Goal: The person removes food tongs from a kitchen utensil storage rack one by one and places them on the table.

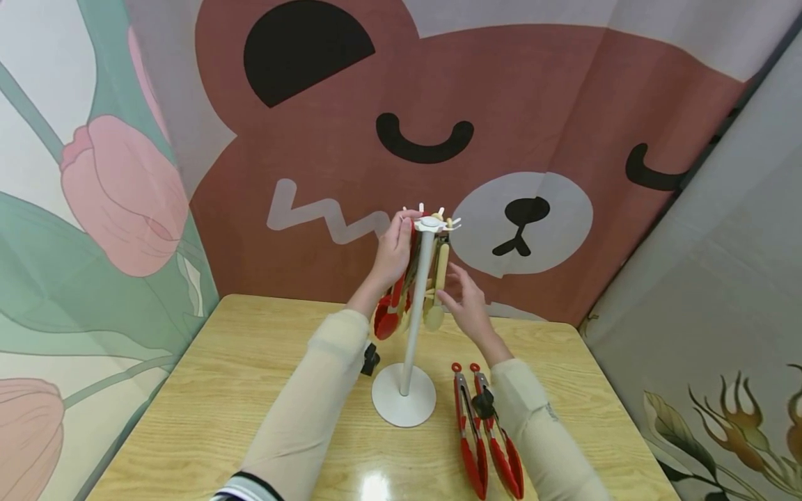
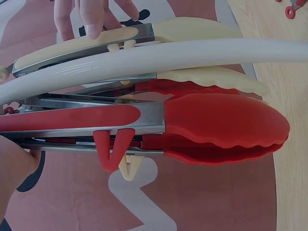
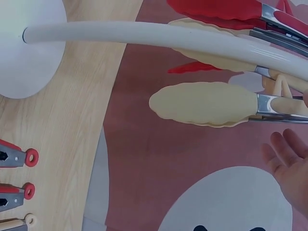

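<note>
A white stand (image 1: 413, 327) with hooks at its top holds several hanging tongs. Red tongs (image 2: 221, 118) with scalloped heads hang on its left side, and cream tongs (image 3: 207, 102) on the right. High at the hooks, my left hand (image 1: 393, 247) grips the top of the red tongs, thumb against the handle; part of its hold is hidden in the left wrist view. My right hand (image 1: 468, 306) is beside the cream tongs with fingers loosely extended. In the right wrist view, that right hand (image 3: 291, 163) has its fingers spread and its palm holds nothing.
Two red tongs (image 1: 474, 466) lie on the wooden table (image 1: 250, 403), right of the stand's round base (image 1: 383, 405). Another cream-handled one (image 3: 19, 223) lies beside them in the right wrist view. A printed bear curtain (image 1: 313, 153) hangs behind the table.
</note>
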The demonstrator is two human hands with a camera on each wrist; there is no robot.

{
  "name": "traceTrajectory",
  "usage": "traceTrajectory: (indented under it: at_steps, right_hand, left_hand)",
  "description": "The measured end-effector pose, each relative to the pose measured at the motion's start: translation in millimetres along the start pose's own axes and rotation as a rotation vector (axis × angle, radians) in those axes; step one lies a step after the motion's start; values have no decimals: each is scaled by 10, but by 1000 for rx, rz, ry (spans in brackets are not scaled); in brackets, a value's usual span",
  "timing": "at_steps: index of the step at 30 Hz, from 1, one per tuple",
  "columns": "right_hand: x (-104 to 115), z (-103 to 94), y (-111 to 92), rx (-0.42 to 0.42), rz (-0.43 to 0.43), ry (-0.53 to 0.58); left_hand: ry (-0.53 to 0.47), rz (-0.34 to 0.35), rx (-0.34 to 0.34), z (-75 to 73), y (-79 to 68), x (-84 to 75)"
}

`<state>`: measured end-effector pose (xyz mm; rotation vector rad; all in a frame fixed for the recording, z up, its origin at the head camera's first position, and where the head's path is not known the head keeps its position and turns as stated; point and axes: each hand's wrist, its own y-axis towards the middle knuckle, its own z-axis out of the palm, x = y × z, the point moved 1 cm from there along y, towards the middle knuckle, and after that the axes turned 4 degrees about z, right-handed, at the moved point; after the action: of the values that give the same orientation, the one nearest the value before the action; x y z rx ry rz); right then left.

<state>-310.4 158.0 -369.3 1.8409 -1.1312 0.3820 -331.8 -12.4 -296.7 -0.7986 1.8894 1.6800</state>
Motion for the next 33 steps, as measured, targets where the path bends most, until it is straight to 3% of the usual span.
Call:
traceTrajectory:
  at_steps: [9,33]
  right_hand:
    - [-9,56,53,-11,-47,30]
    - [-67,129,113,55,-39,109]
  left_hand:
    - [-5,-8,4,5,-1,-18]
    - [8,-10,-11,5,-1,-13]
